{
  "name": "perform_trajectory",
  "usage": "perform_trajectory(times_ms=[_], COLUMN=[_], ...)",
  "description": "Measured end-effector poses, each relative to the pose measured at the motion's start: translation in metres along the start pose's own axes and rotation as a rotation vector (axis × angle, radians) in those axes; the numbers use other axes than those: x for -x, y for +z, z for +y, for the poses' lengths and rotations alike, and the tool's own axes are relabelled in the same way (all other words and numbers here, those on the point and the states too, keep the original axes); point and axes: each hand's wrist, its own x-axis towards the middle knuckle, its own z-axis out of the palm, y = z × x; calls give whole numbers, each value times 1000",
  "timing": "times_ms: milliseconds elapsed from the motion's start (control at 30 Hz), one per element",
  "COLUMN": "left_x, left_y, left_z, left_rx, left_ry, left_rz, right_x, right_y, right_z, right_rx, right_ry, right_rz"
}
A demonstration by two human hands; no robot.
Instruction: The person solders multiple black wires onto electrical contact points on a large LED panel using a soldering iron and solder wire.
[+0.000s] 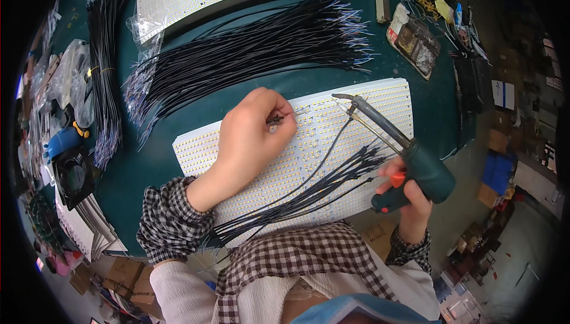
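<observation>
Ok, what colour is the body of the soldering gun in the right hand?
Dark teal-green soldering gun, orange-red trigger, held in the right hand; head view.

Clear plastic packet (414, 40) – red-white label – table's far right.

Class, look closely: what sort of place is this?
Probably an electronics assembly workshop: a soldering gun in the right hand, white LED panels on the bench, and bundles of black wires.

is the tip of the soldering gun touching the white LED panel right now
Cannot tell. In the head view the soldering gun tip sits over the white LED panel, but no gap or contact shows plainly.
</observation>
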Motion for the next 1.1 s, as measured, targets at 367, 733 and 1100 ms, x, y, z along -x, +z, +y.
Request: perform_trajectory(times_ms=[367, 733, 1100], left_x=[3, 3, -1], left_y=[11, 11, 14], left_z=[-11, -10, -8], left_rx=[-86, -84, -81], left_ry=[239, 219, 240], left_rz=[112, 128, 121], right_x=[16, 16, 16], right_y=[17, 15, 10], right_z=[8, 19, 15], right_rx=[275, 256, 186], right_ry=[56, 3, 39], right_rz=[40, 14, 14])
